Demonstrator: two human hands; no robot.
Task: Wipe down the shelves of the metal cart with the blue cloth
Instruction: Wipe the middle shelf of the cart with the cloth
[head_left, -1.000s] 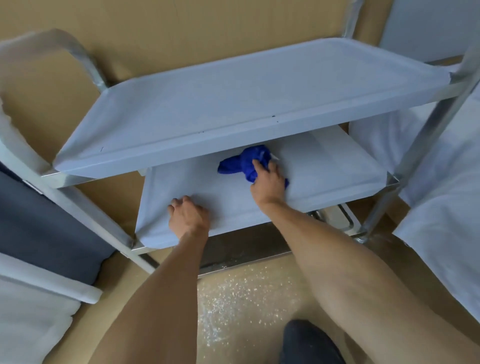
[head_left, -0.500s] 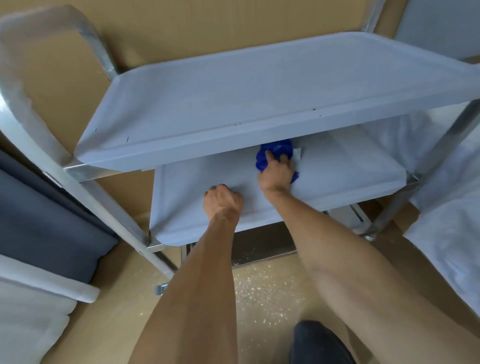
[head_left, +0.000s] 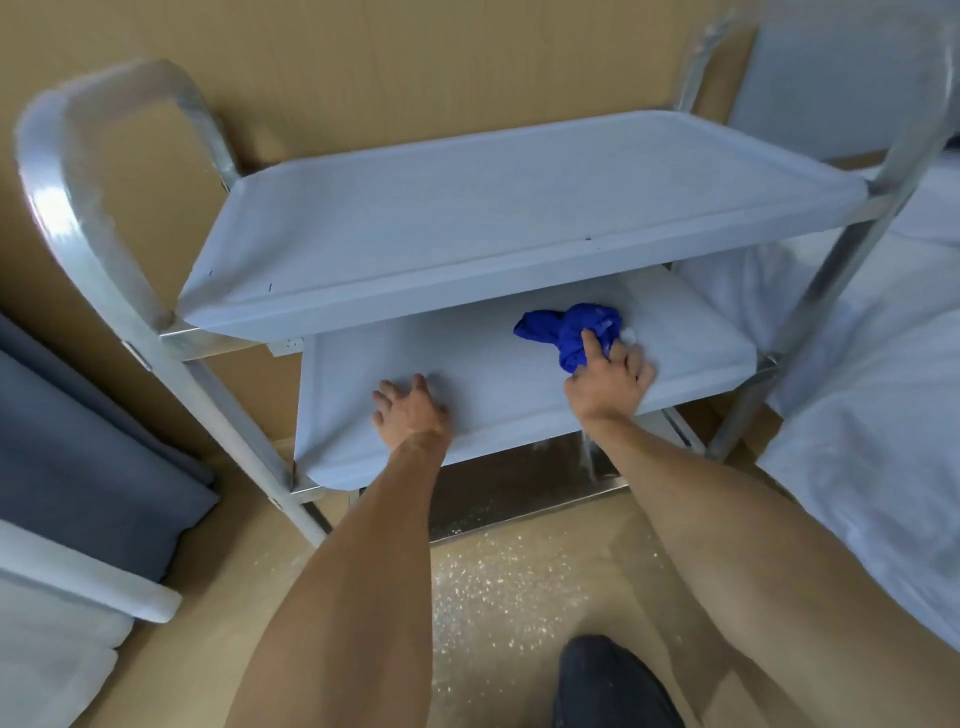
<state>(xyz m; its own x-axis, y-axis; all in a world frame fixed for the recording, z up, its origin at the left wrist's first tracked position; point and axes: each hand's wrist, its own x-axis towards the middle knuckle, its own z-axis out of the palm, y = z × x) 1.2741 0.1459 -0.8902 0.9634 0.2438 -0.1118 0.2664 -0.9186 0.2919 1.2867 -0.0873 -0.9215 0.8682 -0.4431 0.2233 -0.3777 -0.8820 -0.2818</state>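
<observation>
**Wiping the lower shelf**

The left hand (head_left: 408, 413) rests on the pale lower shelf (head_left: 498, 395) of the metal cart (head_left: 104, 270), fingers spread. Farther in, the right hand (head_left: 608, 382) presses the crumpled blue cloth (head_left: 563, 327), fingers extended.

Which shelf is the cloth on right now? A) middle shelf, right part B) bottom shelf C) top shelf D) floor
A: the cloth lies bunched on the middle shelf, right of centre and just below the top shelf, with the right hand pressing on it; the left hand rests on the same shelf further left.
</observation>
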